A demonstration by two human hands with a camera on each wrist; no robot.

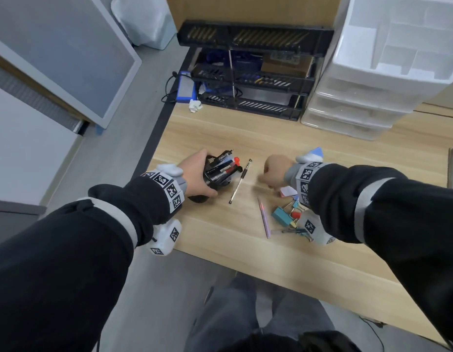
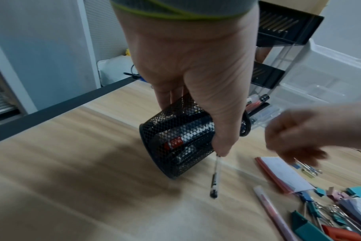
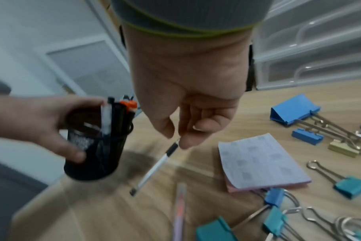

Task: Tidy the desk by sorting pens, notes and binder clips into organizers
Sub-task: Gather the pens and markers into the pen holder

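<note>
**Pens mostly gathered, notes and clips still loose**

While several pens already stand in the black mesh pen cup (image 1: 215, 174), much of the sorting looks unfinished. A black-and-white pen (image 1: 240, 181) lies on the wooden desk (image 1: 347, 158) just beside the cup, and a pink pen (image 1: 264, 218) lies nearer the desk's front edge. A pad of notes (image 3: 262, 163) and a scatter of binder clips (image 3: 295, 109) sit beside it, none yet put away. At the back stand a black tiered tray (image 1: 253, 80) and a white drawer unit (image 1: 367, 97).

The left hand (image 1: 195, 174) wraps around the cup, tilting it toward the right. The right hand (image 1: 277, 171) hovers above the desk between the black-and-white pen and the notes, fingers loosely curled and holding nothing, its fingertips (image 3: 185, 143) close over that pen's end.
</note>
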